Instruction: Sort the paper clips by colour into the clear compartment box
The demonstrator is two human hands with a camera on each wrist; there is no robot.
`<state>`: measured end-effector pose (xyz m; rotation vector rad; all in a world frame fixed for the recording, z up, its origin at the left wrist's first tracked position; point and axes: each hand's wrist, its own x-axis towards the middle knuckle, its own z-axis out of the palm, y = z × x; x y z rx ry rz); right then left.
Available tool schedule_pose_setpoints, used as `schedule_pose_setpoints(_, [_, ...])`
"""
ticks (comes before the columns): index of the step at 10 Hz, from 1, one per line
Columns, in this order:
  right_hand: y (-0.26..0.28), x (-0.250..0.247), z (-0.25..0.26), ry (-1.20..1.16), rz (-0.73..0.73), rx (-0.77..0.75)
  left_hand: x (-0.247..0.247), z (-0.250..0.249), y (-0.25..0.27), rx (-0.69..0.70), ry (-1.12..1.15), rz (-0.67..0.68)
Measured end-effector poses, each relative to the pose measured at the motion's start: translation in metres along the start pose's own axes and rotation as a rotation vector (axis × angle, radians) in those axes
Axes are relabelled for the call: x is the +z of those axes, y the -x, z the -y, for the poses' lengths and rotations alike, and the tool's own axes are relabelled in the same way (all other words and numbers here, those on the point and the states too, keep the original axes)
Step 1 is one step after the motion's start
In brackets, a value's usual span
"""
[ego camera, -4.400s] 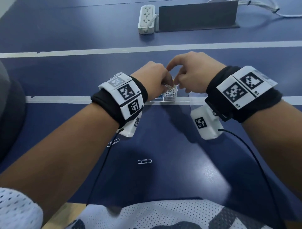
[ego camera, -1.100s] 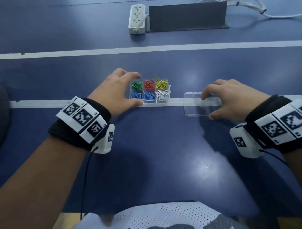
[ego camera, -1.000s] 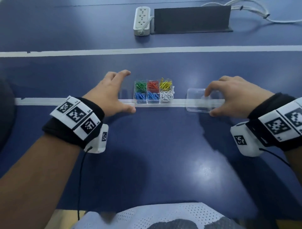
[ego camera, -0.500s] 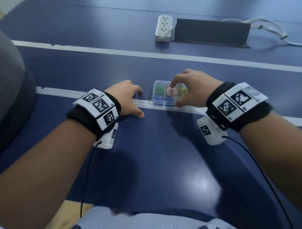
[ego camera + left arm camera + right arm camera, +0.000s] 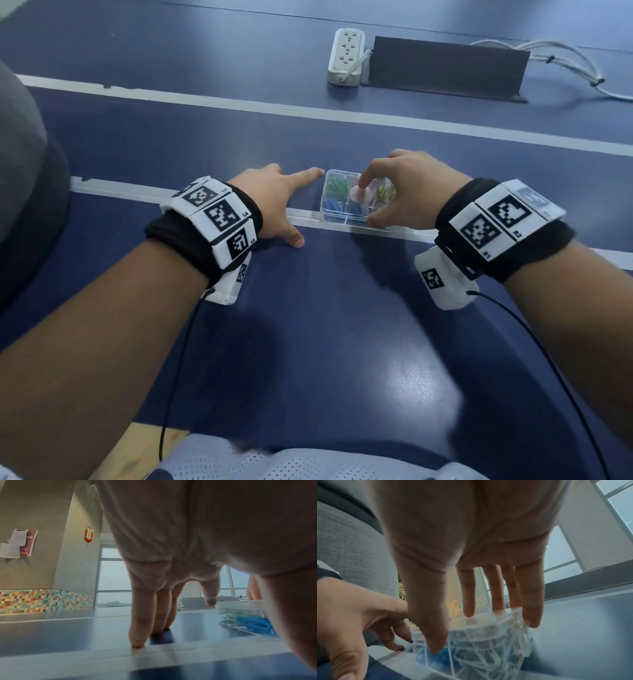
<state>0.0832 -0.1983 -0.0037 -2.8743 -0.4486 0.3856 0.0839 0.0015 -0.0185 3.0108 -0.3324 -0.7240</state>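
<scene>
The clear compartment box [image 5: 337, 214] sits on a white tape line, with green [image 5: 334, 186], blue [image 5: 332, 206] and yellow [image 5: 385, 193] paper clips sorted inside. A clear lid [image 5: 488, 626] lies over it. My right hand [image 5: 411, 181] arches over the lid, thumb on the near edge, index tip pressing the top and the other fingers at the far rim. White clips [image 5: 488, 655] show under the lid. My left hand [image 5: 277, 202] rests on the table just left of the box [image 5: 240, 612], fingers [image 5: 137, 635] straight and holding nothing.
A white power strip [image 5: 346, 56], a dark upright panel [image 5: 445, 68] and cables [image 5: 565, 65] lie at the back. Two white tape lines [image 5: 171, 195] cross the blue table. A grey padded shape [image 5: 20, 171] stands at the left edge.
My right hand carried the lid from the table right of the box and set it over the box. My left hand let go of the box and moved onto the table beside it.
</scene>
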Motion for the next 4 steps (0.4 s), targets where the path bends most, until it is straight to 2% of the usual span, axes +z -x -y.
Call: schedule_pose_setpoints(4, [-0.0041, 0.0009, -0.0032, -0.063, 0.05, 0.01, 0.0036, -0.002, 0.0002, -0.007, -0.003, -0.019])
